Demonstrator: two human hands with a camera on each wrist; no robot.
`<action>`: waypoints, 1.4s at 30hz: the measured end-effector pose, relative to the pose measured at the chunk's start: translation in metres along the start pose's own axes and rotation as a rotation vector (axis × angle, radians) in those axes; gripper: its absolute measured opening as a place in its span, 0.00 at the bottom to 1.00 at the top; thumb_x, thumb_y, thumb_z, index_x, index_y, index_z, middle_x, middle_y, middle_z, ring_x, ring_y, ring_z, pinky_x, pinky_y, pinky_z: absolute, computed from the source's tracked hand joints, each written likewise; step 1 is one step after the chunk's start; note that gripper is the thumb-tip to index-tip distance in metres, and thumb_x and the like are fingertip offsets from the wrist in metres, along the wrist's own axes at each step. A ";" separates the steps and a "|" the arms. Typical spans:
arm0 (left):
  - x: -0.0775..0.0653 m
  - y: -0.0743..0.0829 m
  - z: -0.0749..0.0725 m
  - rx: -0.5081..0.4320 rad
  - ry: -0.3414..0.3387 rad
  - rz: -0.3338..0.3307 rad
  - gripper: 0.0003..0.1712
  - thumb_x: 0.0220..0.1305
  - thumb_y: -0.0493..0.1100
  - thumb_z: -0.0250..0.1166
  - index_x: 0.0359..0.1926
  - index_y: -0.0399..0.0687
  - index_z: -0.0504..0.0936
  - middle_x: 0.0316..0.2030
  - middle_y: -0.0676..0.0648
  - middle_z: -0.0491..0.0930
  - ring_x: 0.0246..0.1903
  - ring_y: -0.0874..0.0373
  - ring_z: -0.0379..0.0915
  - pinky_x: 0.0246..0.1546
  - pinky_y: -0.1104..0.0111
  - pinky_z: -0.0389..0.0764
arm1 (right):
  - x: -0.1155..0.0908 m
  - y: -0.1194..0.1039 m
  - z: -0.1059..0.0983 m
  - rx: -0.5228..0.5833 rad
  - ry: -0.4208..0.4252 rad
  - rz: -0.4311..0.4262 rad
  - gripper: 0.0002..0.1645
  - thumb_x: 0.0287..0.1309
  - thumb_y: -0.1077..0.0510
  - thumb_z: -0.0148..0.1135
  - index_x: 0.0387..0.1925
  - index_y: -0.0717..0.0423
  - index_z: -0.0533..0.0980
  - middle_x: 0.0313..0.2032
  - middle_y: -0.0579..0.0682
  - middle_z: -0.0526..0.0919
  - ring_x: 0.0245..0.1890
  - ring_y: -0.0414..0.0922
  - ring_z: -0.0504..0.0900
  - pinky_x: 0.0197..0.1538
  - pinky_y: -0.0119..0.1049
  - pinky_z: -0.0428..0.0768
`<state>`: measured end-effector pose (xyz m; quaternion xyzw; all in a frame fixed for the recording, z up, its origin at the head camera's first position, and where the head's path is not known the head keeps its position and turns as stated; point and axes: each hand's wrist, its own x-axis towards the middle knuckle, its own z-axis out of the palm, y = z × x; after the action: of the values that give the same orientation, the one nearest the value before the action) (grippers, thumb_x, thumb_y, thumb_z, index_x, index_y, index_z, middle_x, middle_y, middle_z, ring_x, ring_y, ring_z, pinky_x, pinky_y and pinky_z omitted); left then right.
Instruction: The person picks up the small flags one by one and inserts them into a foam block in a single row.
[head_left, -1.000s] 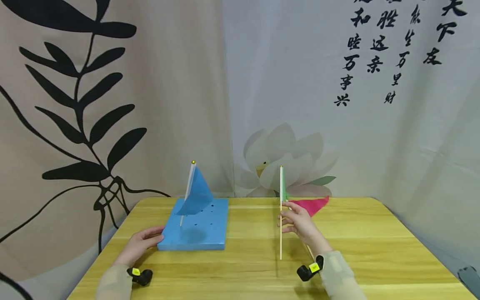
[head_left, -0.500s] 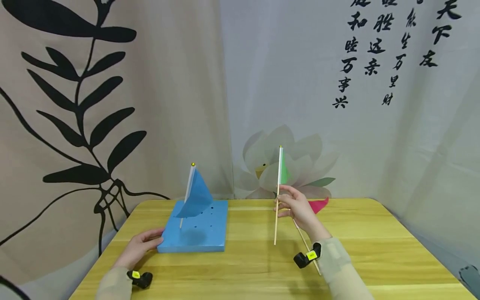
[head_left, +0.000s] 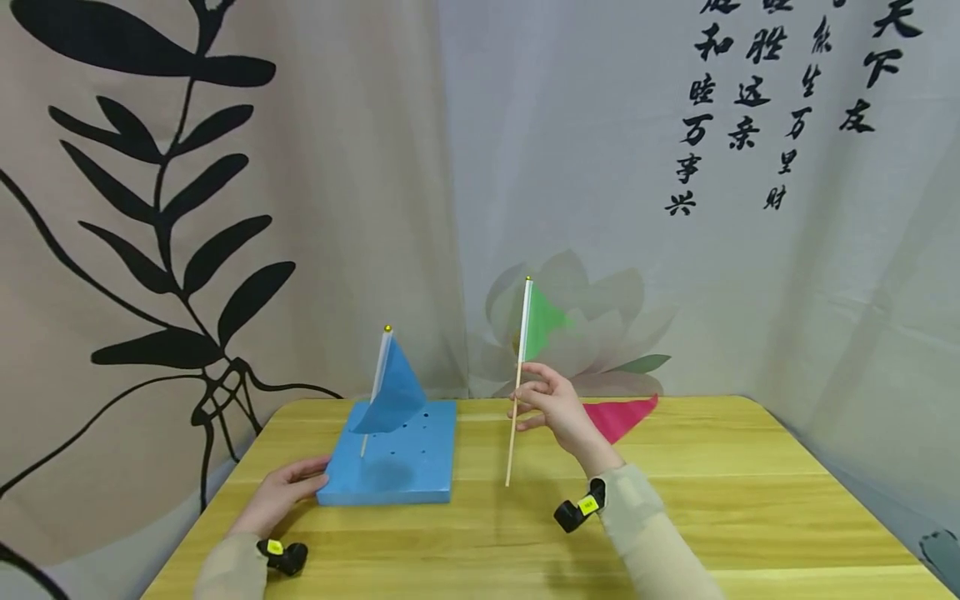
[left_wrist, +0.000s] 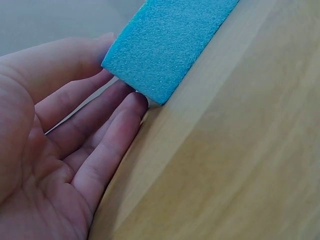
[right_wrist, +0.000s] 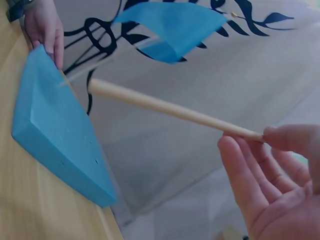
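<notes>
My right hand (head_left: 551, 404) pinches a thin wooden stick (right_wrist: 175, 110) between thumb and fingertips, just below a green flag (head_left: 542, 323). The stick is near upright above the table, its lower end free. To the left, a blue foam board (head_left: 420, 479) with small holes lies on the table. A blue flag (head_left: 393, 392) stands in it, leaning slightly. My left hand (head_left: 281, 492) rests at the board's left edge, relaxed fingers and thumb touching its side and corner, as the left wrist view shows. The green flag is mostly hidden behind the hand in the right wrist view.
A pink-red flag (head_left: 618, 417) lies on the wooden table (head_left: 750, 500) behind my right forearm, its stick hidden. A curtain (head_left: 360, 208) printed with plants and writing hangs behind the table's far edge.
My right hand has lifted the green flag and carried it left, toward the foam board, uncovering more of the pink-red flag. The left hand and the board stay in place.
</notes>
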<state>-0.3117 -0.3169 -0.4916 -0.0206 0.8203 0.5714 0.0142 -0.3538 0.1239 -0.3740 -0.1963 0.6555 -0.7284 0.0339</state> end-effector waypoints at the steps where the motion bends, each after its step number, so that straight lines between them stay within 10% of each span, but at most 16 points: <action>1: 0.000 0.000 0.000 0.001 -0.002 0.008 0.38 0.63 0.53 0.67 0.66 0.34 0.69 0.63 0.34 0.69 0.60 0.43 0.68 0.55 0.57 0.76 | 0.002 0.002 0.004 0.000 0.002 -0.009 0.27 0.65 0.65 0.57 0.64 0.61 0.64 0.35 0.53 0.82 0.33 0.54 0.85 0.32 0.46 0.86; 8: 0.000 0.000 0.000 0.004 -0.010 0.028 0.36 0.64 0.50 0.66 0.66 0.33 0.69 0.62 0.34 0.70 0.59 0.44 0.69 0.53 0.59 0.77 | 0.019 0.017 0.033 0.017 0.059 -0.067 0.26 0.63 0.66 0.59 0.62 0.55 0.68 0.37 0.58 0.82 0.37 0.62 0.83 0.30 0.49 0.85; 23: 0.000 0.002 -0.001 -0.015 0.016 0.046 0.34 0.64 0.48 0.67 0.65 0.33 0.70 0.61 0.34 0.71 0.58 0.45 0.70 0.50 0.62 0.79 | 0.057 0.051 0.089 0.064 0.138 -0.151 0.20 0.60 0.70 0.62 0.54 0.60 0.70 0.37 0.63 0.82 0.30 0.47 0.84 0.33 0.56 0.84; 32: -0.001 -0.003 -0.001 -0.032 0.009 0.033 0.35 0.64 0.48 0.67 0.65 0.32 0.70 0.61 0.34 0.71 0.58 0.44 0.70 0.51 0.60 0.78 | 0.062 0.061 0.118 0.001 0.136 -0.166 0.21 0.61 0.72 0.60 0.55 0.66 0.69 0.38 0.68 0.80 0.37 0.67 0.82 0.32 0.54 0.85; 42: -0.002 0.000 0.000 -0.019 0.029 0.041 0.34 0.64 0.48 0.66 0.64 0.33 0.71 0.61 0.35 0.72 0.58 0.44 0.70 0.52 0.60 0.78 | 0.073 0.075 0.140 -0.078 0.265 -0.151 0.18 0.62 0.69 0.60 0.53 0.58 0.73 0.35 0.53 0.81 0.30 0.47 0.80 0.29 0.48 0.85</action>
<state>-0.3098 -0.3168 -0.4916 -0.0124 0.8152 0.5789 -0.0096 -0.3902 -0.0404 -0.4199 -0.1481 0.6654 -0.7225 -0.1154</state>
